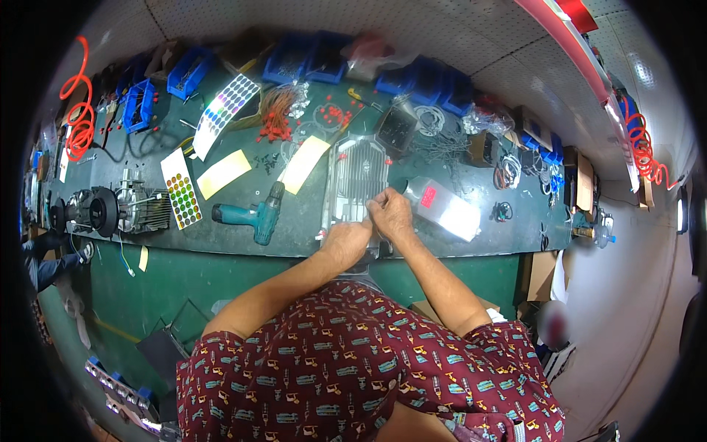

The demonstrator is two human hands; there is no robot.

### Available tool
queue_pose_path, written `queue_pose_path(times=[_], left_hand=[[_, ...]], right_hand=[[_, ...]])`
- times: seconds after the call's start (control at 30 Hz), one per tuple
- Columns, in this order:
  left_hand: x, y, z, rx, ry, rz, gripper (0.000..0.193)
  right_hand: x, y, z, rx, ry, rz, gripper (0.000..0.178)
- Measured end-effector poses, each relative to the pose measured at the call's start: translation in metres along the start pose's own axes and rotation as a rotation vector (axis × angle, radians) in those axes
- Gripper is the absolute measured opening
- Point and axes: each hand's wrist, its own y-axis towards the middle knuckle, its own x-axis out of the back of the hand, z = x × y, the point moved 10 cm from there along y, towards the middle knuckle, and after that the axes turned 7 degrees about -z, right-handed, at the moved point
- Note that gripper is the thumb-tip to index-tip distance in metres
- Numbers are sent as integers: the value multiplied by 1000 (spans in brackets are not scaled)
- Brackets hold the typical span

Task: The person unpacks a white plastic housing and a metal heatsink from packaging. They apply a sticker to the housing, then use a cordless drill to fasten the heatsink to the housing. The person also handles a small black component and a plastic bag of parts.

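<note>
Head view. Hidden or unclear: the near edge of the ribbed metal housing point(356, 177) is covered by both hands; anything pinched between the fingers is too small to make out. The picture's rim is dark and bent, so the far ends of the worktop point(221, 221) are cut off. A blurred patch sits at lower right.

Left hand point(346, 241): fingers curled, resting on the housing's near edge; whether it grips a part cannot be told.

Right hand point(390, 212): fingers bent together at the housing's near right corner, touching it, just beside the left hand; grip likewise unclear.

Housing: lies flat at mid-worktop, directly before the person.

Nearby items: teal cordless drill point(254, 216) to the left of the housing; silver box with red label point(442, 206) to its right; sheets of coloured round stickers point(182, 197); small engine point(118, 208) at far left; blue bins point(294, 62) along the back edge; red coiled hose point(79, 118).
</note>
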Motion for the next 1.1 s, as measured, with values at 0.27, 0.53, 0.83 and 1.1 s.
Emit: queue_pose_path(times=[0.27, 0.53, 0.83, 1.1], left_hand=[[3, -1, 3, -8, -86, 70, 37], [50, -38, 45, 121, -242, -82, 27], [34, -68, 96, 194, -367, -32, 18], [11, -97, 76, 422, -520, -155, 22]], right_hand=[[22, -8, -37, -100, 412, -203, 34], [14, -112, -143, -334, 584, -397, 38], [7, -150, -106, -282, 675, -263, 21], [-6, -103, -83, -77, 808, -75, 13]])
